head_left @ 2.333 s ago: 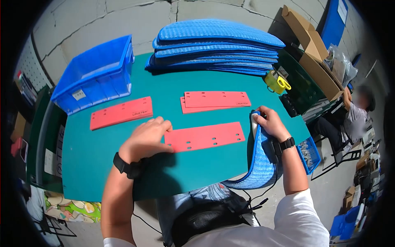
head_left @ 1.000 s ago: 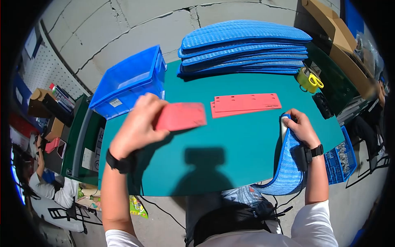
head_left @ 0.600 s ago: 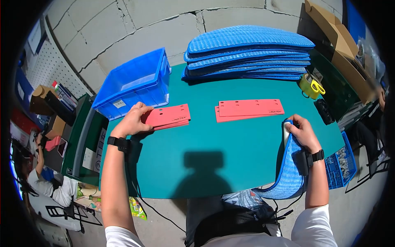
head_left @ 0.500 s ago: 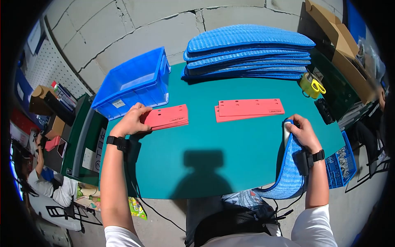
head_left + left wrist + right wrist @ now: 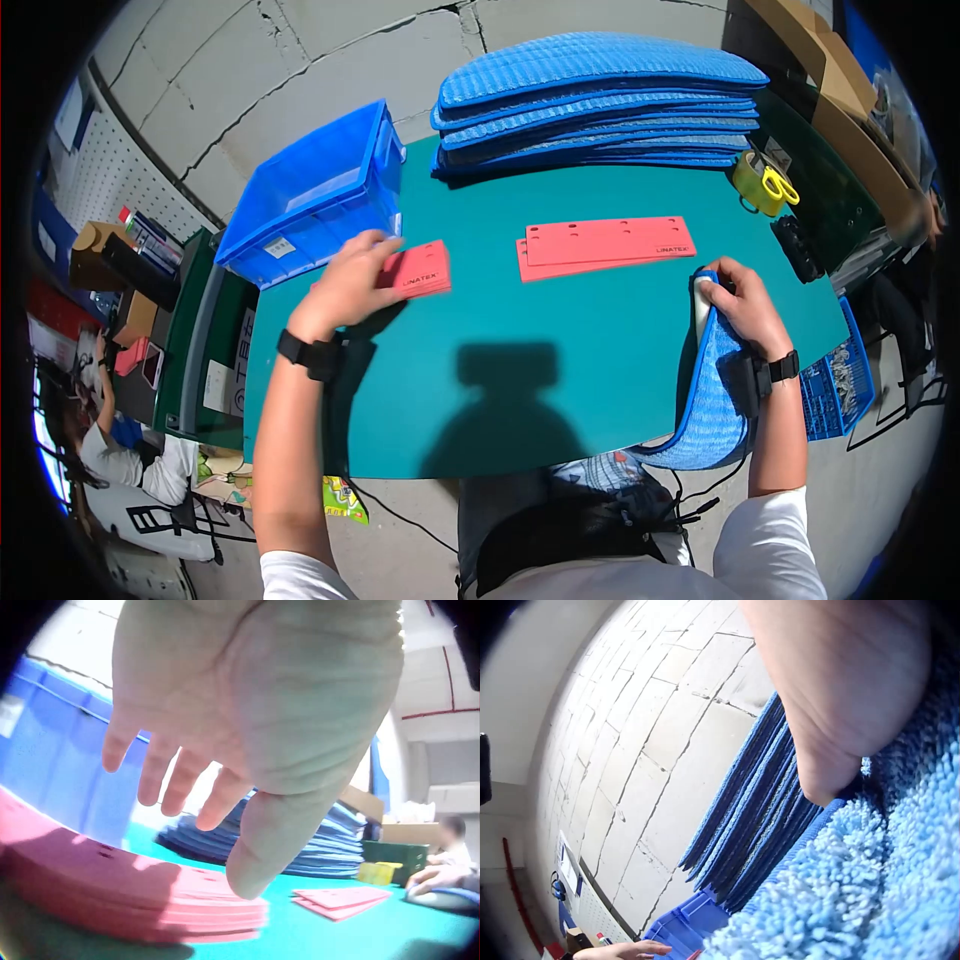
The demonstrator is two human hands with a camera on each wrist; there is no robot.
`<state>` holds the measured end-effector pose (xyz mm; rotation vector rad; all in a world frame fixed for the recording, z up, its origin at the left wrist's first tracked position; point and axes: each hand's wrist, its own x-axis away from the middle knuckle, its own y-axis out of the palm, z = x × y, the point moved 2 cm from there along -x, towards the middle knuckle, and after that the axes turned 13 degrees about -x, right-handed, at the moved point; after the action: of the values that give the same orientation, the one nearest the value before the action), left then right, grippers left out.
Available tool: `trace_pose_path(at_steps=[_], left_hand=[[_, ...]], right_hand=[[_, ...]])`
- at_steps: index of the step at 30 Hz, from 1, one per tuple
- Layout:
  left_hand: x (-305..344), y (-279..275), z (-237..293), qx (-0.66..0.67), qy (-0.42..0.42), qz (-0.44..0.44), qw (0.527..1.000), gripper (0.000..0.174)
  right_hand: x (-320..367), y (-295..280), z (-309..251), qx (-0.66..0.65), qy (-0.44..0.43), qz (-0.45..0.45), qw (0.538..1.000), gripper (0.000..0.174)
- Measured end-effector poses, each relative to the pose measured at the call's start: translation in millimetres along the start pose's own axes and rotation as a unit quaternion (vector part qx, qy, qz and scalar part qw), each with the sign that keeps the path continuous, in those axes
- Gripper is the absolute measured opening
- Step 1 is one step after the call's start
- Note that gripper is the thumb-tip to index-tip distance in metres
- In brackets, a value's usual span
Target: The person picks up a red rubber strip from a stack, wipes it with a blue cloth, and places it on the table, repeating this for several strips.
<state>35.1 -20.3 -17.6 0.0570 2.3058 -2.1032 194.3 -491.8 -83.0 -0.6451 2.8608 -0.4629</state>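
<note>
My left hand (image 5: 350, 284) is over a pile of red slotted rubber sheets (image 5: 422, 268) at the table's left. In the left wrist view its fingers are extended and spread above the pile (image 5: 150, 896), the thumb tip overlapping the top sheet's end. My right hand (image 5: 745, 307) pinches the upper end of a blue microfibre mop pad (image 5: 716, 385), which droops over the table's front right edge. The right wrist view shows the pad's fluffy face (image 5: 817, 900) close up. Two more red sheets (image 5: 610, 242), the upper one marked LINATEX, lie slightly offset mid-table.
A blue plastic bin (image 5: 300, 215) stands at the back left and a tall stack of blue mop pads (image 5: 600, 100) at the back. Yellow-handled scissors (image 5: 778, 186) sit with a tape roll at the right. A blue basket (image 5: 838, 385) hangs beside the table's right edge.
A red sheet went from mid-table leftward onto the pile, carried by my left hand. That hand then let go and its fingers spread. My right hand still grips the mop pad.
</note>
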Motion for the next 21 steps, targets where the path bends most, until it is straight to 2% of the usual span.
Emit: trace_pose_path(at_steps=[3,7,12,14,15,17,18,20,21], left_hand=[[-26,-9,70,0.064,0.081,0.032,0.994,0.066],[-69,12,134,0.08,0.1,0.042,0.991,0.063],[-103,39,148,0.087,0.097,0.038,0.991,0.062],[-100,25,154,0.063,0.055,-0.022,0.996,0.067],[-99,27,155,0.062,0.056,-0.025,0.996,0.067],[-95,30,151,0.079,0.082,0.055,0.992,0.074],[-98,39,147,0.078,0.08,0.055,0.992,0.074],[-106,43,144,0.084,0.119,0.131,0.981,0.077],[-108,46,141,0.085,0.119,0.133,0.98,0.077]], right_hand=[[-2,0,5,-0.001,-0.013,-0.006,1.0,0.022],[1,-3,4,0.002,-0.017,0.003,1.0,0.023],[1,-4,5,0.009,-0.016,0.004,1.0,0.026],[2,-3,0,0.012,-0.016,0.007,1.0,0.026],[2,-2,0,0.016,-0.017,0.003,1.0,0.026],[1,-1,0,0.005,-0.016,0.0,1.0,0.025],[1,-1,0,-0.003,-0.017,-0.003,1.0,0.025],[0,-1,2,-0.007,-0.017,-0.002,1.0,0.025],[0,-2,3,-0.01,-0.014,-0.001,1.0,0.025]])
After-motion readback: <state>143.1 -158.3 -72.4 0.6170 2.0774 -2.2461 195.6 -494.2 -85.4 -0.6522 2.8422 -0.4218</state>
